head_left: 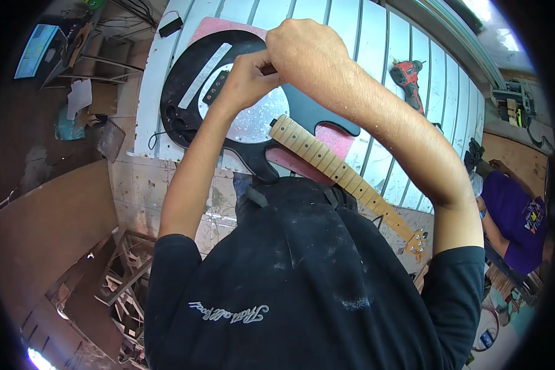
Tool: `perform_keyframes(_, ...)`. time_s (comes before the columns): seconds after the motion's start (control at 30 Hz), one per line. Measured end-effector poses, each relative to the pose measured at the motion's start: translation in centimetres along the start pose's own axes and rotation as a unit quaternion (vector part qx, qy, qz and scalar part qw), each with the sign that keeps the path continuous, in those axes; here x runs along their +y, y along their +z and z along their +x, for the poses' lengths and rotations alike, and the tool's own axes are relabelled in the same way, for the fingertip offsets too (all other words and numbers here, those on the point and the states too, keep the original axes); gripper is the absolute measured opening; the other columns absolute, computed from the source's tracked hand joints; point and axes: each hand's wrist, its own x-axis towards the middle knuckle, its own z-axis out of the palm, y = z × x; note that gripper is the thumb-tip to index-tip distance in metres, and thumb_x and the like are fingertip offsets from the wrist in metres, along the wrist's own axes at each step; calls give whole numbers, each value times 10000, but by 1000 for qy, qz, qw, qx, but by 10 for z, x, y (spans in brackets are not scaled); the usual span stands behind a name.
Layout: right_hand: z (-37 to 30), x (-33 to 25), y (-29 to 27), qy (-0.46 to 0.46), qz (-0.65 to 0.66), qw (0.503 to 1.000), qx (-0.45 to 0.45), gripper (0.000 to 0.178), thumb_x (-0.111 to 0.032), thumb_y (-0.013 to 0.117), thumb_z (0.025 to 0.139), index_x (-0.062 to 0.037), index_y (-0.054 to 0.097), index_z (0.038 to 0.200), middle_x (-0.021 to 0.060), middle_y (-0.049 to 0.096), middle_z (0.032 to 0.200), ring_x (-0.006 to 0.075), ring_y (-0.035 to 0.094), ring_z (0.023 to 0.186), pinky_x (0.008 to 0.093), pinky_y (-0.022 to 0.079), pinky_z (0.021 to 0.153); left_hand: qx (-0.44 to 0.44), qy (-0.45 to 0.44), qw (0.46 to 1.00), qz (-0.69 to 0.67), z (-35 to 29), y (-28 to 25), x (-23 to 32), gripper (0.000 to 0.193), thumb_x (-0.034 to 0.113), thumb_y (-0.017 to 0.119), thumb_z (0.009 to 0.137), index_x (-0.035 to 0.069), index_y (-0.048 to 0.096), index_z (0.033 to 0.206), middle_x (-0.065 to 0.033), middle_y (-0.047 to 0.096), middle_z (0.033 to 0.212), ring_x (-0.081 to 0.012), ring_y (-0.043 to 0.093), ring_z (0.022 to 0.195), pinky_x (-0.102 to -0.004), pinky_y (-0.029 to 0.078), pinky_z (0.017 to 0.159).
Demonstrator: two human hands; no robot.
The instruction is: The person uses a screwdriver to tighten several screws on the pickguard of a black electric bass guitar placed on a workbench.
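Note:
A black electric guitar body (182,55) lies on a pink pad on the white slatted table. Set into it are a pale sparkly round plate (259,129), a black pickup (214,89) and a light strip (205,75). Its maple neck (333,165) slants toward the lower right, past my torso. Over the body, my left hand (251,80) has its fingers bent together, thumb toward the other hand. My right hand (305,50) is curled into a fist right beside it, the fingertips turned away. Whatever the two hold between them is hidden.
A red and black cordless drill (408,83) rests on the table (367,37) at the right. The pink pad (336,145) shows under the guitar. A small black box (171,27) with a wire sits at the far left corner. Another person in a purple shirt (515,216) is at the right.

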Motion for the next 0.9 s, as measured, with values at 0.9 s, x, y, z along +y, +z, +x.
perform_keyframes(0.9, 7, -13, -13, -64, -3, 998, -25, 99, -74, 704, 764, 2, 729, 823, 198, 695, 771, 317, 721, 748, 384, 594, 629, 69, 59, 995, -47, -7, 3, -25, 197, 63, 728, 845, -20, 690, 1019, -87, 722, 922, -111, 660, 850, -272, 525, 742)
